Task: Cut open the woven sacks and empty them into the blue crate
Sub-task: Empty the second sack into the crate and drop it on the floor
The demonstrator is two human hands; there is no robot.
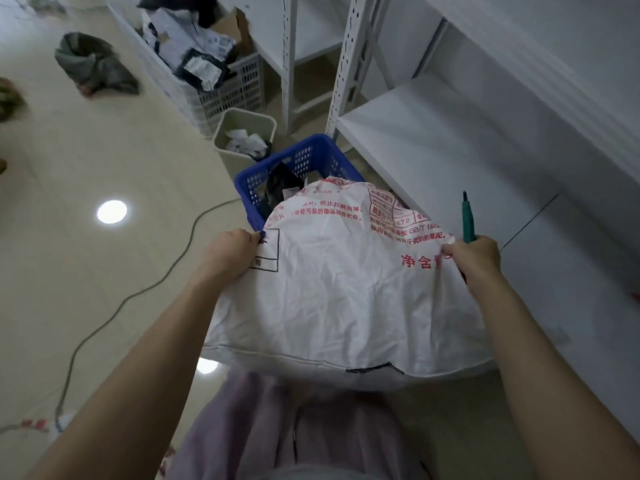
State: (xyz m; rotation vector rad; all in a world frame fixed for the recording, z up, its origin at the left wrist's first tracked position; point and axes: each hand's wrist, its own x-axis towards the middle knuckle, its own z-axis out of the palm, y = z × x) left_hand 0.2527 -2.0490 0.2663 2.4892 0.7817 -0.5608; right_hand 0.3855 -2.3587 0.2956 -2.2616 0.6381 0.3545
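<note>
1. Now the left hand (231,252) grips one edge of the white woven sack (339,292), fingers curled tight.
2. Right hand (472,256) pinches the opposite edge — and holds a green cutter (468,218) upright.
3. Sack's far end hangs over the blue crate (298,168) — dark packages inside.

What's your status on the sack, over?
Left hand pinches woven sack at its left edge; right hand pinches the right edge, plus a green-handled tool. Sack's far end over blue crate. Nothing seen in the way.
</note>
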